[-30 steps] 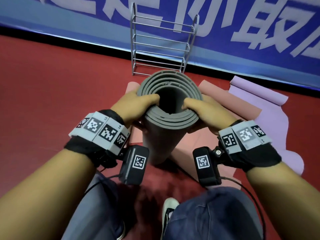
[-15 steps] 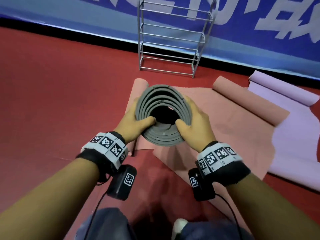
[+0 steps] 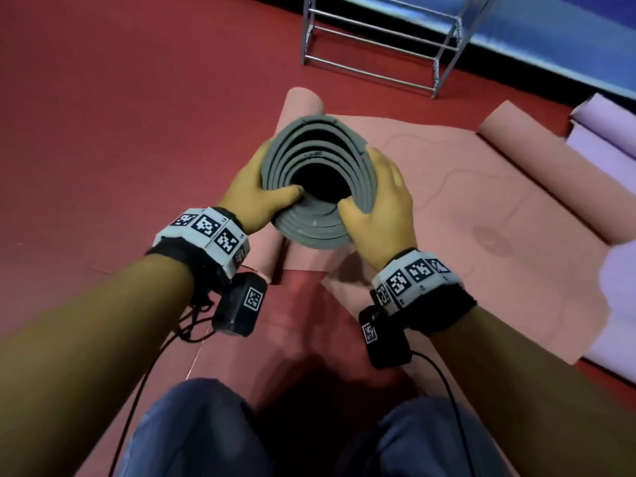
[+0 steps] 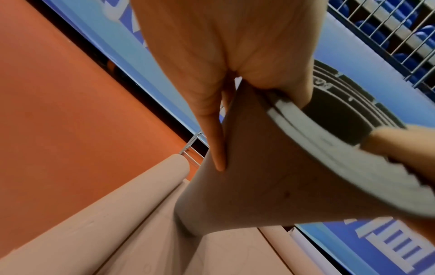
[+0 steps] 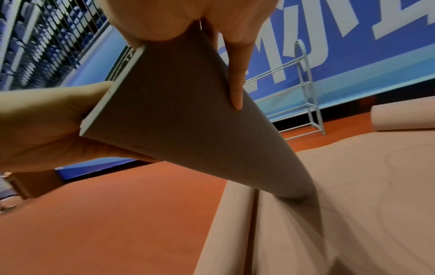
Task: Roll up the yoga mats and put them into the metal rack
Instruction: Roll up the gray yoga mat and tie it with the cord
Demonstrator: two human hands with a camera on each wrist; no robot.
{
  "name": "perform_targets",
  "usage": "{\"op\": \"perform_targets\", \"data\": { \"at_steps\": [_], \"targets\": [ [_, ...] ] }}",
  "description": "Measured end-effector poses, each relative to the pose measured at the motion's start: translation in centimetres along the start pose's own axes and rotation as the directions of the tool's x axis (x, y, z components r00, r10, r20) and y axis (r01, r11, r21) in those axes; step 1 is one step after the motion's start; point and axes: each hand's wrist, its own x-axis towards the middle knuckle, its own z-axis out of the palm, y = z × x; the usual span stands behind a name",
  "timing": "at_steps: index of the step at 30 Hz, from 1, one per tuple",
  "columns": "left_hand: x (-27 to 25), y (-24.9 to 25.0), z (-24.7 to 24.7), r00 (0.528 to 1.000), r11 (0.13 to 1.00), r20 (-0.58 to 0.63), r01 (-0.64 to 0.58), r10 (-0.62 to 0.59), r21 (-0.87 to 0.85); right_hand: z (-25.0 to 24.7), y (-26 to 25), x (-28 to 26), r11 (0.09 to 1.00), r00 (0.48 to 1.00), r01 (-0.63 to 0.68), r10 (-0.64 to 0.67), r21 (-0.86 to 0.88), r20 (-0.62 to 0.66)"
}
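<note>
A grey yoga mat (image 3: 311,235), rolled into a loose coil, stands nearly upright with its lower end on a flat pink mat (image 3: 481,187). My left hand (image 3: 256,197) grips the left of its top rim, thumb hooked into the coil. My right hand (image 3: 383,201) grips the right side the same way. In the left wrist view my fingers (image 4: 215,141) lie down the grey roll (image 4: 270,176). In the right wrist view my fingers (image 5: 236,87) lie along the roll (image 5: 188,115). The metal rack (image 3: 378,49) stands empty beyond, by the blue wall.
The pink mat has a rolled end at far right (image 3: 516,132) and another roll along its left edge (image 3: 303,105). A lilac mat (image 3: 605,142) lies partly unrolled to the right. Bare red floor (image 3: 137,115) stretches left. My knees (image 3: 206,432) are below.
The grey roll has gone down and away from my head, and its lower end now rests on the pink mat. Both hands keep their grip on the top rim.
</note>
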Motion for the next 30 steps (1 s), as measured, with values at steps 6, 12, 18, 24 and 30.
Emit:
{"op": "perform_targets", "data": {
  "at_steps": [6,12,18,24,30],
  "targets": [
    [3.1,0.7,-1.6,0.979,0.981,-0.091,-0.189,0.184,-0.048,0.2,-1.7,3.6,0.980,0.972,0.198,-0.197,-0.006,-0.128],
    [6.4,-2.7,-1.0,0.945,0.949,-0.087,-0.313,0.315,0.030,2.6,1.7,7.2,0.901,0.883,0.421,-0.433,-0.103,-0.182],
    [6.4,-11.6,0.5,0.970,0.949,-0.013,-0.234,0.242,0.210,9.2,9.6,6.2,0.948,0.939,0.307,-0.317,-0.087,-0.136],
    [4.3,-19.6,1.2,0.987,0.941,0.062,-0.161,0.149,0.298,15.1,15.5,2.2,0.984,0.982,0.159,-0.166,-0.078,-0.086],
    [1.0,-25.0,2.1,0.991,0.946,0.127,-0.011,-0.032,0.324,17.1,18.5,-0.7,0.934,0.983,0.089,-0.027,-0.346,0.182]
  ]
}}
